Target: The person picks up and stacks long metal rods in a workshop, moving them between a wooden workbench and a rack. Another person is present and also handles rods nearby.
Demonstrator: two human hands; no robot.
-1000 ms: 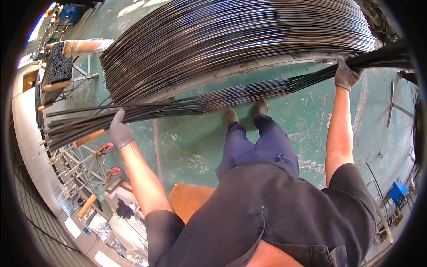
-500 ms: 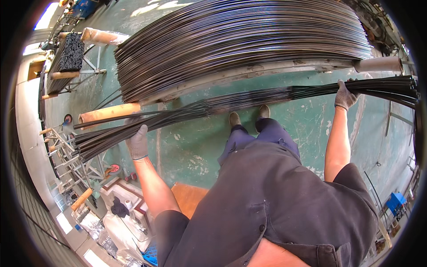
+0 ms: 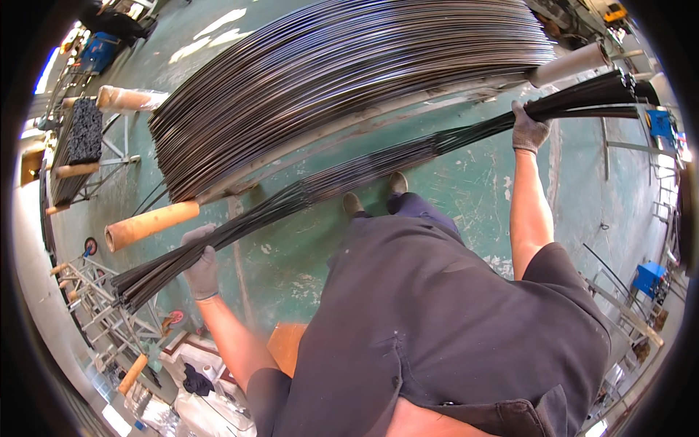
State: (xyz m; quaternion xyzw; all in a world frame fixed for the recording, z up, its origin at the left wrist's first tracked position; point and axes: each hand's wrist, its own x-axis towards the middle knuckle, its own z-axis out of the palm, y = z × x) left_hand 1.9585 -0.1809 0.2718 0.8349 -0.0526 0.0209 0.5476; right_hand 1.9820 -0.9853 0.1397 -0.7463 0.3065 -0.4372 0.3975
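A long bundle of thin black rods (image 3: 371,169) stretches across in front of me, off the floor, its right end higher in the picture than its left. My left hand (image 3: 202,264), in a grey glove, is wrapped round the bundle near its left end, thumb on the near side. Near the right end my gloved right hand (image 3: 530,130) grips it from the near side; some of its fingers are hidden behind the rods. Just beyond lies a large stack of similar dark rods (image 3: 349,87), resting on a metal rack with padded arms.
A cardboard-coloured tube (image 3: 151,224) sticks out at the stack's left corner, a grey tube (image 3: 569,64) at its right. Metal racks (image 3: 109,291) with rollers stand at the left. Another rod stack (image 3: 85,131) is farther left. A person in dark clothes (image 3: 116,22) is at the far left.
Both hands still hold the bundle. It has tilted, its right end swinging away and its left end coming nearer. The view has turned, and the loose rods at the left have drawn together.
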